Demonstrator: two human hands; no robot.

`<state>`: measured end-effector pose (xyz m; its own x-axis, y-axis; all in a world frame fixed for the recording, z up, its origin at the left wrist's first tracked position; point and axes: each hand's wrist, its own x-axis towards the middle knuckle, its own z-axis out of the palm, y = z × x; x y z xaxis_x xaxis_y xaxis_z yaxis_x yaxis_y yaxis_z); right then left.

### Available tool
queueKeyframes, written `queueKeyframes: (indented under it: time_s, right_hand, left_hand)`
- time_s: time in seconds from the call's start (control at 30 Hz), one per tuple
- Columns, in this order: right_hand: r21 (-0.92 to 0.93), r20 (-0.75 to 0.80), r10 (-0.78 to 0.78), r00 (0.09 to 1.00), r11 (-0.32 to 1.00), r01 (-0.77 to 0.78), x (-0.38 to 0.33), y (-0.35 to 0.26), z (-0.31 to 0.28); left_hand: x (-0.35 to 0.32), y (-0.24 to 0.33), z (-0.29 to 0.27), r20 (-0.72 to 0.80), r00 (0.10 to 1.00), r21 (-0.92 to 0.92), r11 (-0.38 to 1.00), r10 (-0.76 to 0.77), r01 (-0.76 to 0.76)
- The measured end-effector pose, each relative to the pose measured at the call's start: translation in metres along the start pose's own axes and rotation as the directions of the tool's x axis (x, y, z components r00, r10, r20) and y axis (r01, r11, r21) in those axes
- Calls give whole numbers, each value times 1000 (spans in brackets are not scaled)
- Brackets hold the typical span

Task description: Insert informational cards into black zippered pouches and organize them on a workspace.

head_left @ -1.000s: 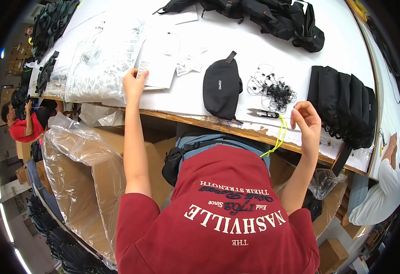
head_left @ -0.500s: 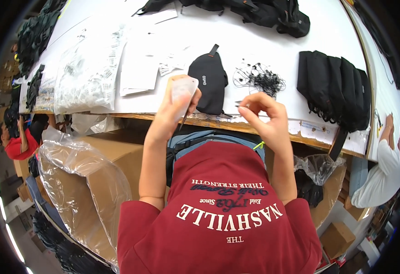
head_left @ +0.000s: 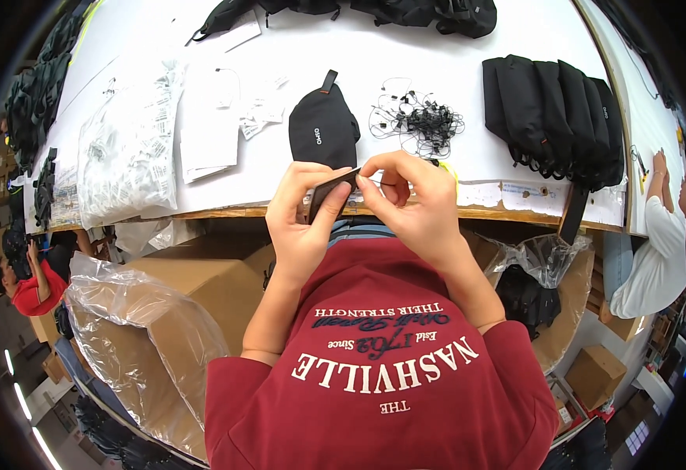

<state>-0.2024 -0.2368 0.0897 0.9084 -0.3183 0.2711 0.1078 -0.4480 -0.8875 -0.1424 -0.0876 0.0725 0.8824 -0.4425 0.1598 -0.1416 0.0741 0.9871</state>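
In front of my chest, at the table's near edge, my left hand holds a flat dark card between thumb and fingers. My right hand pinches at the card's upper right corner; what lies between its fingertips is small and dark, too hidden to name. Just beyond the hands a black zip pouch with a loop at its top lies flat. Right of the pouch is a tangled heap of thin black tag strings with small plastic ends.
Several black pouches stand in a row at the right. To the left lie white sheets, small white labels and a clear bag of labels. Black bags are at the back. Plastic-lined cartons flank me below the table.
Both hands have come together over the table edge. The card in my left hand has turned from its pale face to its dark one, and my right fingertips have reached its corner.
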Motion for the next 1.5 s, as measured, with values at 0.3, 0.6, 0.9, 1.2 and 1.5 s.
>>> queueKeyframes:
  time_s: [0.3,0.6,0.9,1.2,1.5]
  right_hand:
    - [270,119,105,987,954,-134,-4,7,-8]
    - [234,337,133,932,947,-220,-8,15,-11]
    - [224,361,88,928,958,-178,-10,23,-11]
    - [423,538,318,780,699,-577,-11,29,-9]
    - [380,475,363,801,737,-559,-20,28,-25]
  left_hand:
    - [2,-6,-19,166,980,-120,988,113,-93]
    - [9,-19,-26,510,830,-133,933,-224,334]
    - [11,-23,-20,490,850,-203,922,-196,329]
    - [86,-64,-21,141,967,151,970,-213,191]
    - [163,-109,-1,237,957,786,612,-169,-87]
